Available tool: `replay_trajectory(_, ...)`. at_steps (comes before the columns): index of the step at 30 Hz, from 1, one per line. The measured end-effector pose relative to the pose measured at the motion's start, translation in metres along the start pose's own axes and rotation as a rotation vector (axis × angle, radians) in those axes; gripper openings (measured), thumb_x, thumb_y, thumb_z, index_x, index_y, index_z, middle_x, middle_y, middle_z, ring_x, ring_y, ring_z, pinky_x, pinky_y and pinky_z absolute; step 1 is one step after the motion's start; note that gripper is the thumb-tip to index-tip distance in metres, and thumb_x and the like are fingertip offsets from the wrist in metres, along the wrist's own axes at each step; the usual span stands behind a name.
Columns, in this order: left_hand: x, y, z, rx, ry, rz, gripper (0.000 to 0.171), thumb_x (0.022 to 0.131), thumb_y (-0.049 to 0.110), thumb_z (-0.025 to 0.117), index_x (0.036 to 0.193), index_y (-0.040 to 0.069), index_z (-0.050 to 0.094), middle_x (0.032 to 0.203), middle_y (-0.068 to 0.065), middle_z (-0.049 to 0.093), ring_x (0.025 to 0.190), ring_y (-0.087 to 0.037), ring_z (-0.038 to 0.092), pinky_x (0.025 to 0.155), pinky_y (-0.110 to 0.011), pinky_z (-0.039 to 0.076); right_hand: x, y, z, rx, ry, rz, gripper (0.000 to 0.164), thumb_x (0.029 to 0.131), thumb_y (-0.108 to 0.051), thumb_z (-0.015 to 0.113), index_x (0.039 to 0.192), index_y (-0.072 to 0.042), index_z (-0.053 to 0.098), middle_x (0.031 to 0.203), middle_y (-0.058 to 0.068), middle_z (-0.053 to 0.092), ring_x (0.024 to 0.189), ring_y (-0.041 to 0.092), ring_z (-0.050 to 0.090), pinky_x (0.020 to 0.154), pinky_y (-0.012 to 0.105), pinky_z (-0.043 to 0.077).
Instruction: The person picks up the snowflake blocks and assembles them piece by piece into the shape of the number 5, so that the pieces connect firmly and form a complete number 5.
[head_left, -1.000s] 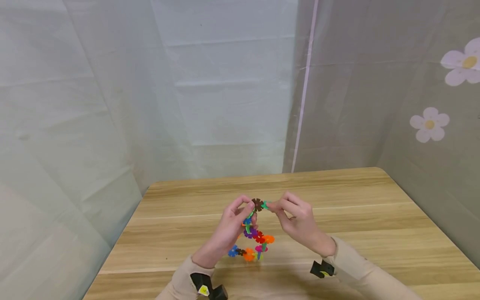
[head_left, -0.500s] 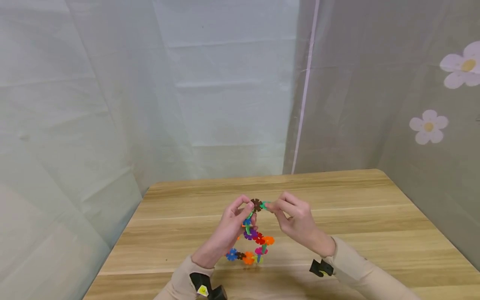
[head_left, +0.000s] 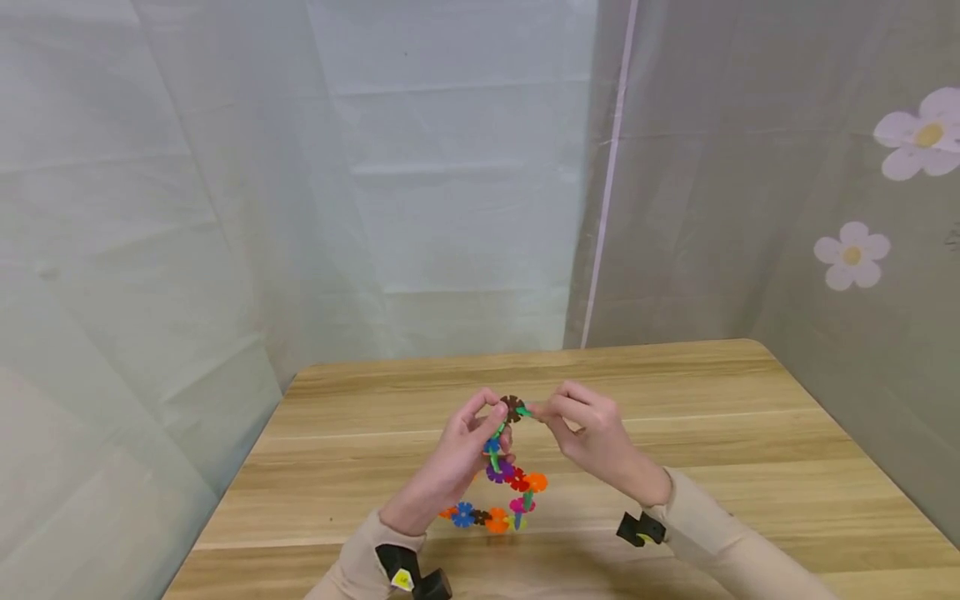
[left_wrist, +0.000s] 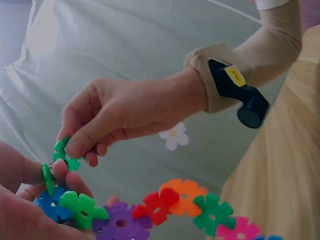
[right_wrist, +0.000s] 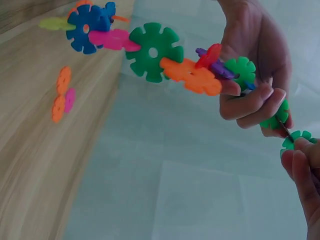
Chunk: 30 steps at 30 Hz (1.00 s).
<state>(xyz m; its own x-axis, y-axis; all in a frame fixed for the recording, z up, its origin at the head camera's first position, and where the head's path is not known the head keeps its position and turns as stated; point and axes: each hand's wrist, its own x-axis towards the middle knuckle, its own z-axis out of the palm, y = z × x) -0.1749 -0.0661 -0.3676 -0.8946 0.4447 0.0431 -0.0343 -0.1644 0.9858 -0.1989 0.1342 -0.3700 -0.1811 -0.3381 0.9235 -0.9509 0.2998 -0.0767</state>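
Observation:
A chain of bright plastic snowflake discs (head_left: 536, 482) hangs from my left hand (head_left: 450, 467), whose thumb and fingers grip it near its upper end. At that end is a brown disc (head_left: 512, 408), seen beside my left thumb in the head view. My right hand (head_left: 592, 425) pinches a green disc (left_wrist: 60, 148) between thumb and index finger, right at the brown disc's edge. In the left wrist view, lime, purple (left_wrist: 121, 222), red and orange discs run on from the left hand. The right fingertips hide part of the green disc.
Below the hands lies the wood-grain table (head_left: 300, 483). Two orange discs (right_wrist: 60, 95) and a magenta one show against it in the right wrist view. Pale curtains (head_left: 450, 208) stand behind the table and at both sides.
The lower part of the chain has swung slightly left and down, showing an orange disc beside the blue one. The green disc has turned more edge-on, and my right hand has shifted slightly left.

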Motion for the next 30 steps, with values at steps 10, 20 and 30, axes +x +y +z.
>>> replay_trajectory(10,0.000,0.010,0.002,-0.002,0.019,-0.038,0.031,0.099,0.029,0.055,0.121,0.010,0.046,0.067,0.005,0.049,0.064,-0.013,0.046,0.071,-0.029,0.050,0.004,0.000,0.006,0.022,0.052,-0.029,0.013,0.093,-0.013,0.063,0.090,-0.006,0.073,0.076,0.003,0.057,0.060,0.009,0.054,0.055,0.019,0.049)
replay_trajectory(20,0.003,0.008,0.002,0.061,0.105,-0.028,0.039,0.091,0.025,0.068,0.126,0.010,0.060,0.091,0.001,0.057,0.062,-0.014,0.045,0.059,-0.022,0.043,0.003,-0.001,0.011,0.045,0.038,-0.019,0.013,0.095,-0.011,0.060,0.097,-0.003,0.070,0.083,0.005,0.061,0.062,0.010,0.055,0.058,0.016,0.049)
replay_trajectory(30,-0.001,0.004,-0.007,0.101,0.163,-0.027,0.036,0.090,0.029,0.069,0.121,0.011,0.063,0.093,0.000,0.056,0.064,-0.014,0.047,0.056,-0.020,0.040,-0.008,0.006,0.012,0.055,-0.013,0.058,0.016,0.090,-0.008,0.066,0.105,-0.001,0.067,0.091,0.007,0.064,0.071,0.014,0.061,0.055,0.015,0.048)
